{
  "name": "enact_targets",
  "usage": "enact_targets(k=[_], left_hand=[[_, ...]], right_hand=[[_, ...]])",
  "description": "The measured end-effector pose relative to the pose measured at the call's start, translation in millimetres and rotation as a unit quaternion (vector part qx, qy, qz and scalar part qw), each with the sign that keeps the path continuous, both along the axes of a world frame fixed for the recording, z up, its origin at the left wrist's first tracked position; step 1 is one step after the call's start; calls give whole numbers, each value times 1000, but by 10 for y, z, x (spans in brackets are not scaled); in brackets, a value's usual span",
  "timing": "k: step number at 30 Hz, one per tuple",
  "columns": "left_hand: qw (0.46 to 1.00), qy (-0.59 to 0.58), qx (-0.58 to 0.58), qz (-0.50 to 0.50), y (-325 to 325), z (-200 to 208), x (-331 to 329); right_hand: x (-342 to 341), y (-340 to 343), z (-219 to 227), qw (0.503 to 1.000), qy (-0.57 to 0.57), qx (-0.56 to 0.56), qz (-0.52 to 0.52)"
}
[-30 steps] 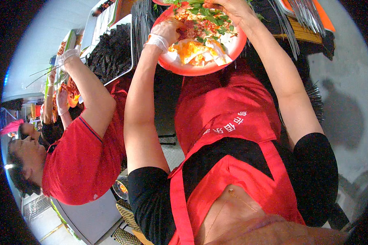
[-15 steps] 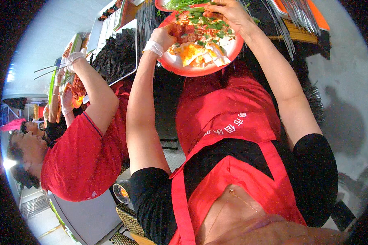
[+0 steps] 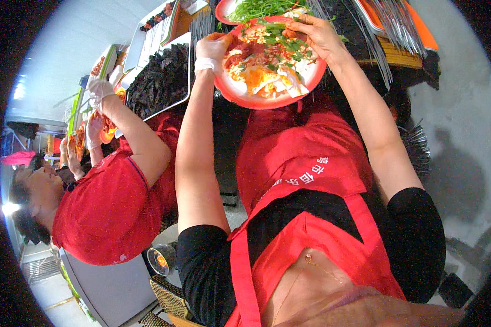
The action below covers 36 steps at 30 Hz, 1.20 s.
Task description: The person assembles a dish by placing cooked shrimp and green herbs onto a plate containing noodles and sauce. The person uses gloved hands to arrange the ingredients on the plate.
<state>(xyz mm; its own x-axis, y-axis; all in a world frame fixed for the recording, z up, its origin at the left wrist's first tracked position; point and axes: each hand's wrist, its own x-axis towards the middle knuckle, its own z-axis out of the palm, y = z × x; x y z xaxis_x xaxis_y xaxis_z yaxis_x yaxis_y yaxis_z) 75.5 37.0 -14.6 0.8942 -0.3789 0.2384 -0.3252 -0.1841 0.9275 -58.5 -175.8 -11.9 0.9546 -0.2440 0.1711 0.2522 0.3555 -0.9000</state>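
A red-rimmed white plate [image 3: 244, 99] is in front of me, bearing reddish chopped filling, pale folded pieces with orange sauce, and green leaves [image 3: 300, 50]. My left hand [image 3: 210, 52], in a clear glove, is closed on the plate's left rim, with sauce-stained fingertips. At the far right rim my right hand [image 3: 317, 37] has its fingers bent around the edge, close to green stems; its fingertips are partly hidden. Behind the plate stands a second red-rimmed dish [image 3: 223, 12] beside a heap of fresh green herbs [image 3: 262, 8].
A white tray of dark sheets [image 3: 161, 82] lies to the left. Bundles of metal skewers [image 3: 401, 27] jut over the table at the far right. Close on my left a co-worker in a red shirt [image 3: 112, 212] reaches with gloved hands toward red food.
My left hand has drawn back from over the food to the plate's left rim. My right hand has come from the green leaves down to the far right rim. The co-worker's arm has lowered.
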Motion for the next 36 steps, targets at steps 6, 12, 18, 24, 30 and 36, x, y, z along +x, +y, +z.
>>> enact_targets(k=[6, 12, 18, 24, 30, 36], left_hand=[[922, 344, -149, -100, -154, -145, 251], [915, 310, -216, -140, -215, -68, 78], [926, 249, -237, -158, -256, -36, -89], [948, 224, -215, -75, -320, 34, -182], [977, 150, -149, -29, -284, 74, -239], [982, 78, -167, -50, -257, 30, -200]], right_hand=[[-78, -62, -101, 999, 2, 33, -13], [-86, -109, -151, 999, -2, 37, -23], [-119, -43, -115, 998, 12, 57, -34], [-125, -60, -148, 999, 8, 39, -22], [-174, -92, -109, 999, 20, -44, 22], [-175, -136, -77, 982, 36, -153, 104]])
